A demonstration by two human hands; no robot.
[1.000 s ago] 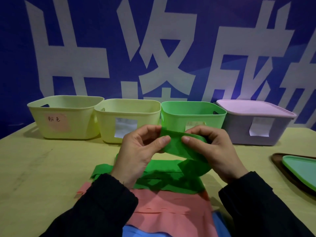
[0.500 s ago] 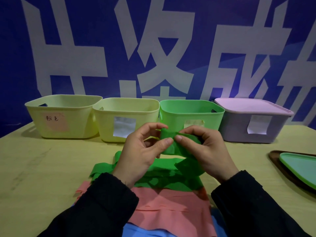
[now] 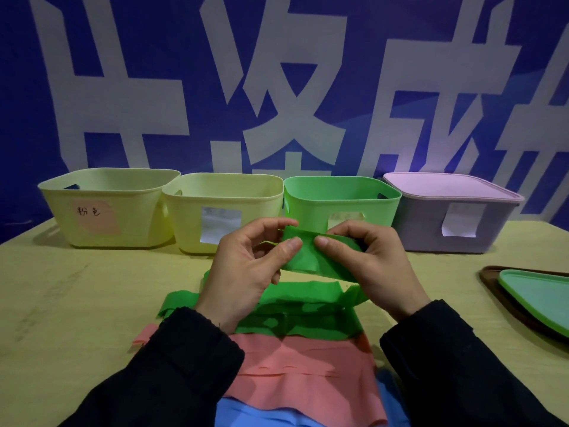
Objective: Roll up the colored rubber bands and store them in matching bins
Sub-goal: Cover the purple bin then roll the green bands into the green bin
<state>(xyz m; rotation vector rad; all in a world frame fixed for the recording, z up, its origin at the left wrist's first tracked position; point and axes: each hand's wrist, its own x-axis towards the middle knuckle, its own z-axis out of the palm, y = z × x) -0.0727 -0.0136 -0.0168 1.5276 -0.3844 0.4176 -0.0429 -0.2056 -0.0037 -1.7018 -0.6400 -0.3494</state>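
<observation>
1. green band [image 3: 311, 257] is the piece in hand: a flat, thin, matte strip, held above the table [image 3: 77, 303] with its tail draping down onto the loose green lengths below.
2. nearest the person, a blue band [image 3: 261, 416] lies undermost, a salmon-pink band [image 3: 301, 362] over it, then the slack green; all are soft sheets with wavy edges.
3. left hand [image 3: 246, 272] pinches the strip's left end between thumb and fingers; right hand [image 3: 375, 266] pinches its right part the same way, thumbs nearly meeting on the front face.
4. the step looks like the start of rolling: only a short fold or first turn shows, so the task seems early.
5. the next move likely calls for turning the end over itself while feeding in slack, keeping edges aligned, since the stretchy strip may spring open.
6. beyond stand four bins: two pale yellow ones, the left [image 3: 104, 208] with a pink label; a green bin [image 3: 341, 198], open and matching; and a lidded lilac-grey bin [image 3: 452, 217].
7. far right, a green lid [image 3: 542, 300] rests on a dark tray [image 3: 492, 275].
</observation>
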